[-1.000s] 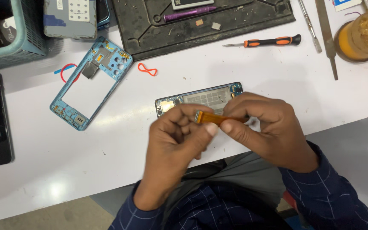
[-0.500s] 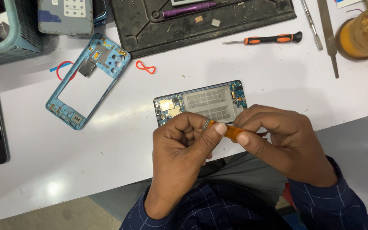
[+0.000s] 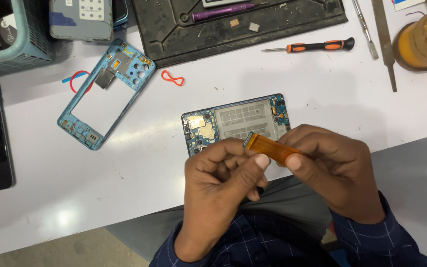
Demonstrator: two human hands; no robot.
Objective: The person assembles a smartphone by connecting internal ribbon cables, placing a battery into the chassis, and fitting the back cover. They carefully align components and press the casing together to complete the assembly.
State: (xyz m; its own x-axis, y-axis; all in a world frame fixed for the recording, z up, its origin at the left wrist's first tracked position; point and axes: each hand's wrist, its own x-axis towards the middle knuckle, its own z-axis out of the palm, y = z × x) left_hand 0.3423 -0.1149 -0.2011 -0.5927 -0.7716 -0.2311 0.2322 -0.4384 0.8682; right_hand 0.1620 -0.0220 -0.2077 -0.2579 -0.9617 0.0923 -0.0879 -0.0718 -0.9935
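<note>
Holding: we pinch the flat orange flex ribbon cable [image 3: 273, 147] between left hand [image 3: 223, 185] and right hand [image 3: 334, 170] fingertips.
Done: blue plastic mid-frame [image 3: 106, 94] removed.
Left: opened phone body [image 3: 235, 123] awaits the cable.

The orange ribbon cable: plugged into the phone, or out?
Out: both hands hold the orange ribbon cable above the opened phone.

White worktable [image 3: 292, 74] (glossy, light-flecked) above tan floor [image 3: 50, 249]
</note>
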